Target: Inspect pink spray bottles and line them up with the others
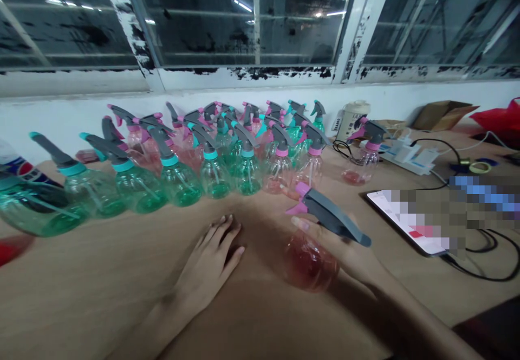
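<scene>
My right hand (325, 235) is wrapped round the neck of a pink spray bottle (311, 265), under its grey and pink trigger head. The bottle tilts a little, and its lower part looks reddish. My left hand (215, 257) lies flat on the table, palm down with fingers stretched out, holding nothing. Beyond both hands stand several spray bottles in rows. The front row has green bottles (181, 186) with turquoise collars on the left and pink bottles (311, 167) towards the right. One more pink spray bottle (361, 165) stands apart at the right.
A phone (400, 222) lies on the right with a black cable. Behind it are a white power strip (410, 154), a paper cup (353, 113), a cardboard box (441, 115) and a roll of tape (479, 167). A Pepsi bottle (30, 173) lies far left. Windows line the wall.
</scene>
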### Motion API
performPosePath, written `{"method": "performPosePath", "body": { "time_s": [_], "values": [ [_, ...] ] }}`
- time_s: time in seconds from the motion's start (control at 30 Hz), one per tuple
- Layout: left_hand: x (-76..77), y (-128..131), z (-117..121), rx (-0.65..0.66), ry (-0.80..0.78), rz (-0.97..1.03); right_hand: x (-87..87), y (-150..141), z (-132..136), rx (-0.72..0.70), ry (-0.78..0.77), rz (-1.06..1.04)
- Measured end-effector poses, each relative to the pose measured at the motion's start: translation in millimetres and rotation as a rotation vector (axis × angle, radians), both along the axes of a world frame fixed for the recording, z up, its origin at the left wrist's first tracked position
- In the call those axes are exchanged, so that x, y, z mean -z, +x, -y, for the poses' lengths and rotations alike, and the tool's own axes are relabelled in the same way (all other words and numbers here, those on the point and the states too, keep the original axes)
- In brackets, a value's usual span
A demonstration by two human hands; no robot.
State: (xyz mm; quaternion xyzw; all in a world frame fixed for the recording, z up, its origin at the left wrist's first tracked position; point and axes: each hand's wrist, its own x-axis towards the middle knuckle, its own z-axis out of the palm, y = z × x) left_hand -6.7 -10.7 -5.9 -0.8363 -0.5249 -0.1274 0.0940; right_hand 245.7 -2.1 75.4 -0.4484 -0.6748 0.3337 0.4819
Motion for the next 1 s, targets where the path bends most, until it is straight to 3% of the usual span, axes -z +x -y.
{"method": "performPosePath", "body": {
  "time_s": [0.4, 0.77, 1.0],
  "values": [
    [0.4, -0.3, -1.2, -0.007, -0.008, -0.019, 6.2, -3.0, 0.1, 0.007, -0.135, -0.083],
    [2.3, 0.8, -0.7, -0.011, -0.007, -0.019, -1.4, -10.9, 0.4, 0.061, -0.056, -0.116],
    [4.2, 0.2, -0.4, -0.019, -0.015, 0.006, 6.3, -6.6, 11.8, 0.069, -0.066, -0.058]
  ]
}}
